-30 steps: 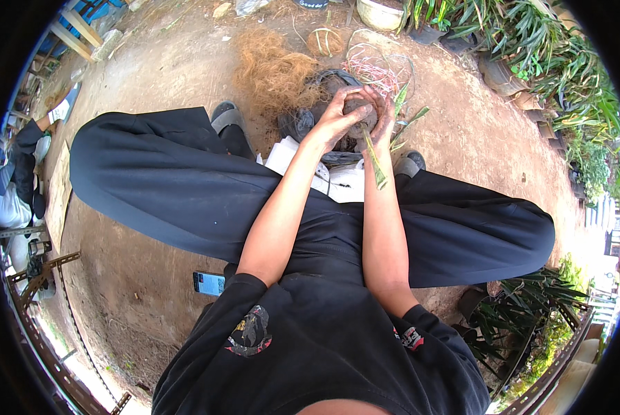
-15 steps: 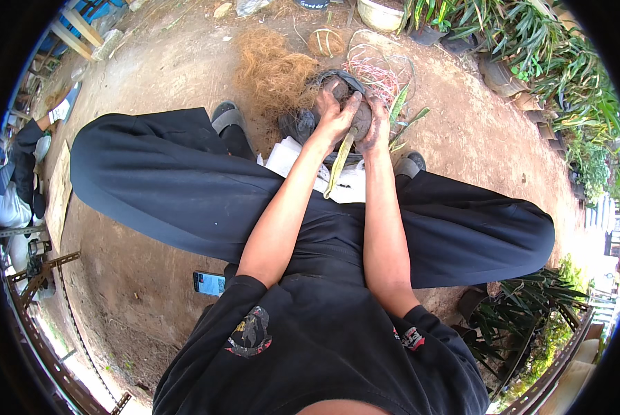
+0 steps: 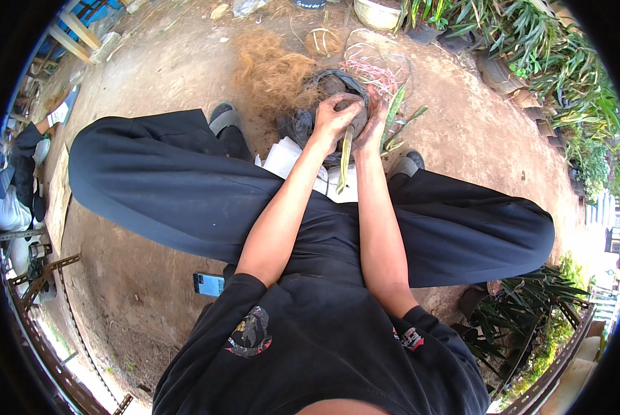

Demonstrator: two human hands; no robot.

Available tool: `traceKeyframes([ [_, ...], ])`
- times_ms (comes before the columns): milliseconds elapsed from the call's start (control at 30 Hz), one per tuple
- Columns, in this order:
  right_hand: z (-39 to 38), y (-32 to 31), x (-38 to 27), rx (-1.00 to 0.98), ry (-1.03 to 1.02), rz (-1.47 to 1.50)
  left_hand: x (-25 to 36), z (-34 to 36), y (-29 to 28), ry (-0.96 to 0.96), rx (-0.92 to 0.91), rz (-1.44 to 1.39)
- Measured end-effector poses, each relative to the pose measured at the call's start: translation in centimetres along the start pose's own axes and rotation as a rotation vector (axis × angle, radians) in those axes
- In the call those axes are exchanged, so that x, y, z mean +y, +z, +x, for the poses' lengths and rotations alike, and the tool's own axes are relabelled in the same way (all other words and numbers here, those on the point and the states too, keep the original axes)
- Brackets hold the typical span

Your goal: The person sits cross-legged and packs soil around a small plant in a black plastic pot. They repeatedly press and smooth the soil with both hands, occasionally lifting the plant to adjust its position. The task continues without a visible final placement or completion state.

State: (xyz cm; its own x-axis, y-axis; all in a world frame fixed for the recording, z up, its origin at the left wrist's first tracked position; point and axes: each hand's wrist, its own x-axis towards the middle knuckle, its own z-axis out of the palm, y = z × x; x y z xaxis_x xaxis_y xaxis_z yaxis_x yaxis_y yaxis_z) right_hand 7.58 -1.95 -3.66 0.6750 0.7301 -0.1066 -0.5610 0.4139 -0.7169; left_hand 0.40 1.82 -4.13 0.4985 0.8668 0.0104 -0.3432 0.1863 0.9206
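Observation:
A dark ball of soil (image 3: 355,116) sits between my two hands, above a black plastic bag. My left hand (image 3: 332,126) is closed round its left side, thumb and fingers curled over the top. Along the other side my right hand (image 3: 373,123), smeared with dirt, cups and presses it with fairly straight fingers. From the ball a long green leaf with pale edges (image 3: 345,160) points back toward me. The open black plastic bag (image 3: 299,128) lies beneath and left of my hands, with dark soil (image 3: 332,86) at its mouth.
Loose brown fibre (image 3: 272,66) lies beyond my left hand, near a string-tied fibre ball (image 3: 324,41). Tangled pink-and-white string (image 3: 375,68) and cut leaves (image 3: 395,111) lie right. White paper (image 3: 282,159) is between my legs; a phone (image 3: 208,283) rests on the ground. Potted plants (image 3: 566,83) line the right.
My right hand has loosened and shifted, its fingers straighter along the ball. My left hand has curled further over the top. The leaf now hangs straighter toward me.

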Motion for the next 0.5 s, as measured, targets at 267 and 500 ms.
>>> traceKeyframes([
  [267, 1.3, -0.8, 0.0, -0.045, 0.053, -0.113, 1.3, -0.3, -0.2, -0.101, -0.017, -0.124],
  [500, 0.0, 0.2, -1.1, -0.181, 0.001, -0.247, 0.4, -0.1, 0.1, -0.07, 0.109, -0.022],
])
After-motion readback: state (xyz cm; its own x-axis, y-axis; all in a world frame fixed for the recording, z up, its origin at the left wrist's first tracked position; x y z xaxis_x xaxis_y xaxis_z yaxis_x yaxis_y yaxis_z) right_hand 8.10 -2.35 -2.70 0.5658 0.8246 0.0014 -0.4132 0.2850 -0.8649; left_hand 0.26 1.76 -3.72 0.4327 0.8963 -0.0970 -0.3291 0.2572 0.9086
